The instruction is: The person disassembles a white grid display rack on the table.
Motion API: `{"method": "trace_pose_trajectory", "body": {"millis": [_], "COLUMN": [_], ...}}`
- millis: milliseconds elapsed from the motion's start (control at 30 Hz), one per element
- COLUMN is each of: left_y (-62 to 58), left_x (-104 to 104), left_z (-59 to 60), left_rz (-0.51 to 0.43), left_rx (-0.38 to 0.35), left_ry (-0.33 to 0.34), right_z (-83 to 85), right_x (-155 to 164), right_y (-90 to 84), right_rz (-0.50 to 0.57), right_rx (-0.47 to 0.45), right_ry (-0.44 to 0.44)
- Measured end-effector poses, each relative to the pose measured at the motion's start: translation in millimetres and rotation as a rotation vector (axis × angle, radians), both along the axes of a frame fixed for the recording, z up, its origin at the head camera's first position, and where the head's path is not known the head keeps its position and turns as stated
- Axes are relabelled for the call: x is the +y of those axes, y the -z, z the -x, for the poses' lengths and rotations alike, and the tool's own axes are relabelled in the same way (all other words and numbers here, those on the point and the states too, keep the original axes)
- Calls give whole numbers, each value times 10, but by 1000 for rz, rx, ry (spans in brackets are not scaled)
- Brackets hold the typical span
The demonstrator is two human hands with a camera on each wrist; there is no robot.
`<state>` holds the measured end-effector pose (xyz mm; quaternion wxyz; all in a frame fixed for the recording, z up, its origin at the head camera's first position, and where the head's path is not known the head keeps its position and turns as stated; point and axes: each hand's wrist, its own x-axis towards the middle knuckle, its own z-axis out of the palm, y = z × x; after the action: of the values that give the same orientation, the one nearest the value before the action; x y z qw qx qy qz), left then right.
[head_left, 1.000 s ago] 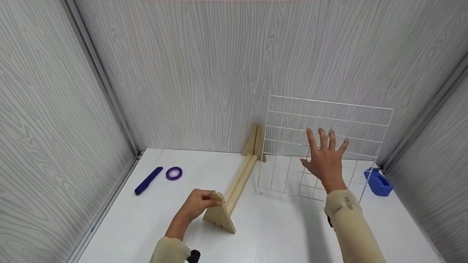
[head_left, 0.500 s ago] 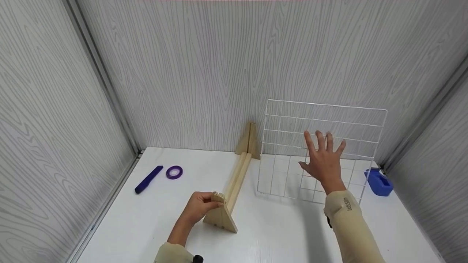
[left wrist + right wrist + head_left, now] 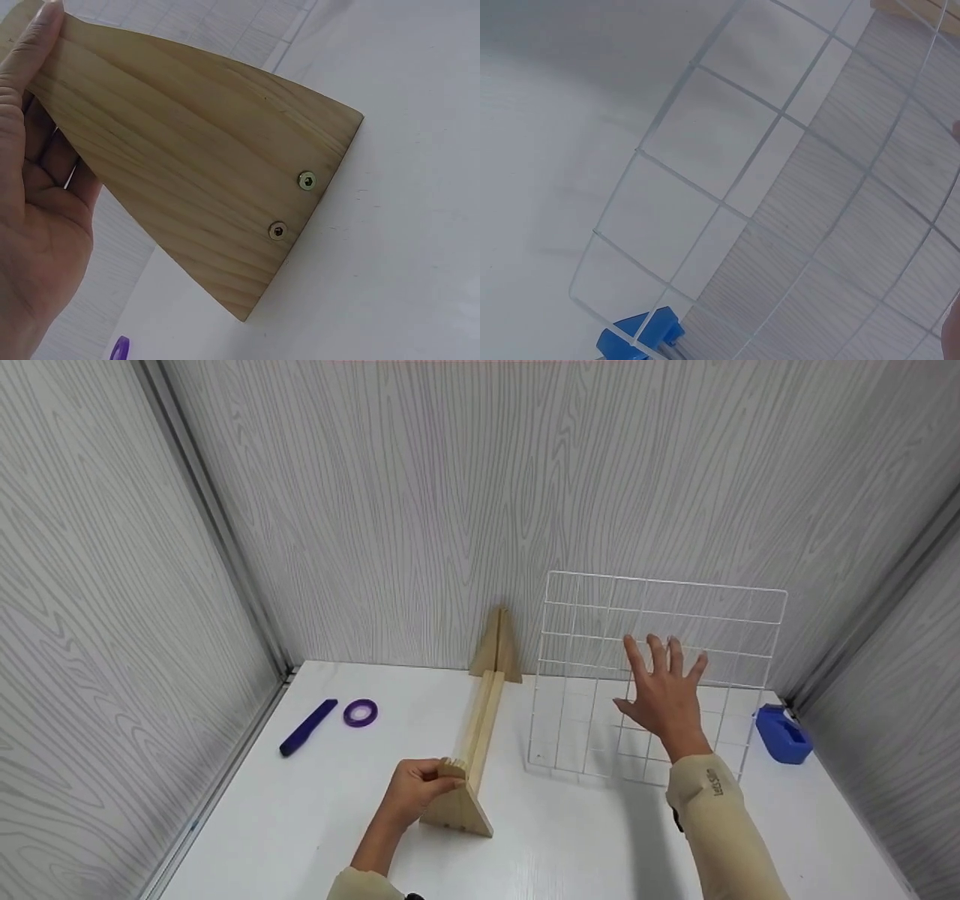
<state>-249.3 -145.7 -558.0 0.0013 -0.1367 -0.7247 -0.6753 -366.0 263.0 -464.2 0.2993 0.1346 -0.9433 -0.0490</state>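
My left hand (image 3: 412, 793) pinches the notched top of the near end plate of a wooden stand (image 3: 484, 731). Its thumb lies across the plate's outer face, and two screws (image 3: 307, 181) show near the lower edge in the left wrist view. Narrow rails join this plate to a similar far plate (image 3: 496, 643) by the back wall. To the right, a white wire grid (image 3: 585, 666) stands roughly upright, slightly tilted. My right hand (image 3: 664, 694) spreads its straight fingers against the grid's wires; its palm side is hidden. Only bits of that hand show in the right wrist view.
A purple flat stick (image 3: 308, 727) and a purple ring-shaped roll (image 3: 360, 712) lie on the white table (image 3: 352, 817) at the left. A blue tape dispenser-like object (image 3: 784, 735) sits at the right, behind the grid's side. Grey wood-patterned walls enclose the table.
The stand has turned, its far end swinging left while the left hand keeps its pinch on the near plate. The grid and right hand have lowered slightly; the grid has also shifted a little left.
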Motion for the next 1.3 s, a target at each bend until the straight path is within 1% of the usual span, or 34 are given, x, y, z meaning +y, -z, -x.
{"method": "trace_pose_trajectory", "body": {"millis": [167,433,600,700,867,1100,1300], "left_y": [9,23,23,16,12,-2,-28], "left_x": [46,109,141,160,173,164,184], "left_z": [-22,-33,-33,-29,-16,-8,4], "left_rz": [-6,-22,-19,-20,-31,-11,-25], "left_rx": [17,-6,-18,-26,-32,-42,-48], "left_ry": [-30,-42,-62,-66,-69,-71,-50], "right_z": [-1,-4,1,3,2,-2,4], "right_x": [13,2,5,0,-15,-27,-3], "right_y": [35,59,102,125,132,168,206], "right_rz": [-9,-16,-44,-60,-49,-44,-34], "right_rx": [-35,-95,-170,-200,-199,-223,-231], "right_ry": [-2,16,1,-8,-8,-15,-12]}}
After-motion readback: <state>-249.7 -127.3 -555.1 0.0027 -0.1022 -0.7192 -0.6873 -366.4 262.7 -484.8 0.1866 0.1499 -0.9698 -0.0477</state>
